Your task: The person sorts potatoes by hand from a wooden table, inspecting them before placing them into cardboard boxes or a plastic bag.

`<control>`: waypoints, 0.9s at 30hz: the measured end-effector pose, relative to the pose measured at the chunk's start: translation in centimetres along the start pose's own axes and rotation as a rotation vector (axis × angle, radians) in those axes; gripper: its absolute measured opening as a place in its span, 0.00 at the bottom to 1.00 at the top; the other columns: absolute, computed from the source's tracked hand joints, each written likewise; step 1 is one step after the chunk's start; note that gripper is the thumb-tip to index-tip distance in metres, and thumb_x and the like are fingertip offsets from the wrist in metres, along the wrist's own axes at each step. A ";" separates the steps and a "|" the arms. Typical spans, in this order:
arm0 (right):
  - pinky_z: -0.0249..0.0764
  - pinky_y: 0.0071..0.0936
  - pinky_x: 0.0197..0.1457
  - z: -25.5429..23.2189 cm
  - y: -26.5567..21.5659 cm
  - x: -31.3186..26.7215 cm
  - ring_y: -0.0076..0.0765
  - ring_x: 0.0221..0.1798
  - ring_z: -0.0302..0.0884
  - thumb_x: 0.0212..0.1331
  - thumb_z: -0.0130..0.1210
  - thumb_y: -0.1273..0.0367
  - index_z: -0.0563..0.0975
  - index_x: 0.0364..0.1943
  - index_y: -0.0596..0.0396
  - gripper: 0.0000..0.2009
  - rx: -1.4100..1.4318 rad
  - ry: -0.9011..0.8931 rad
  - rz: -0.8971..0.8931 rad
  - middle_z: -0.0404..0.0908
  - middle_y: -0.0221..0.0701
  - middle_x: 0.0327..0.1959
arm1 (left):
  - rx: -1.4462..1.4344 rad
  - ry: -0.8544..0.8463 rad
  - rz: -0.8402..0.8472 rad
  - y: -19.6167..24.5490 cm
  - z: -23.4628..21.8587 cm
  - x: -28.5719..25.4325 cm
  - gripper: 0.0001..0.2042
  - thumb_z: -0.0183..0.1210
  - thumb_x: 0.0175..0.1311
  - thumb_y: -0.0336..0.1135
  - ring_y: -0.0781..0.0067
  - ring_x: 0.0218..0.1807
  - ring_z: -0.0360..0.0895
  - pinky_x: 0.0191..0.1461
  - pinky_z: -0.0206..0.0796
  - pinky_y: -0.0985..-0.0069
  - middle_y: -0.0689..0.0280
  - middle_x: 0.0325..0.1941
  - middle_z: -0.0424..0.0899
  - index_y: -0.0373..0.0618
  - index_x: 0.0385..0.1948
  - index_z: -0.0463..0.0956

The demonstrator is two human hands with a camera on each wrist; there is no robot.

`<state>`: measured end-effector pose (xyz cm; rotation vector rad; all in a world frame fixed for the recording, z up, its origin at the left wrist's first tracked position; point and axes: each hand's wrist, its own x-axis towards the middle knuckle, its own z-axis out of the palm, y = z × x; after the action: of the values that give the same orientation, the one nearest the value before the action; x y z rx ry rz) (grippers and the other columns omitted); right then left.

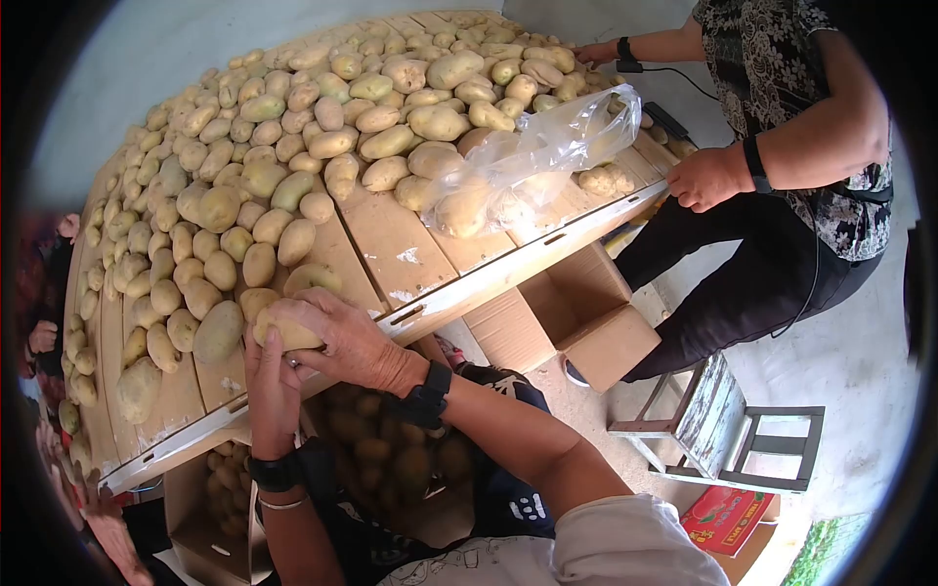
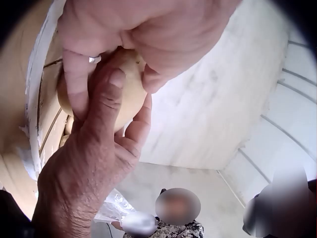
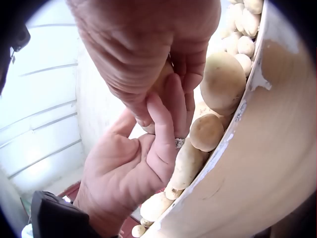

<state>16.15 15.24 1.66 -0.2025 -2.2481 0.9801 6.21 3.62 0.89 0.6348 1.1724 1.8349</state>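
Note:
Both hands hold one yellow-brown potato [image 1: 293, 327] over the near edge of the slatted wooden table, which is heaped with potatoes. The left hand [image 1: 273, 391] grips it from below, its thumb lying along the potato [image 2: 130, 89] in the left wrist view. From above, the right hand [image 1: 342, 339] curls its fingers round the same potato. In the right wrist view the fingers of the left hand [image 3: 133, 166] and right hand [image 3: 153, 54] overlap, hiding most of the potato.
Boxes of potatoes stand below the table edge, and an open cardboard box [image 1: 576, 311] sits farther right. A clear plastic bag [image 1: 547, 156] lies on the table [image 1: 391, 244]. Another person stands at the right, near a worn chair [image 1: 718, 420]; more hands show at the left.

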 end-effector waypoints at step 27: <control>0.72 0.35 0.47 -1.4 -0.2 1.9 0.43 0.42 0.76 0.43 0.65 0.66 0.52 0.62 0.55 0.42 0.212 0.293 0.329 0.75 0.46 0.40 | 0.097 0.022 0.151 0.1 1.8 -1.4 0.24 0.40 0.54 0.14 0.70 0.48 0.75 0.48 0.70 0.75 0.58 0.57 0.68 0.44 0.55 0.55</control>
<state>15.58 16.66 3.47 -0.5953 -1.8636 1.2615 8.23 3.26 1.82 0.7788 1.2633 1.9236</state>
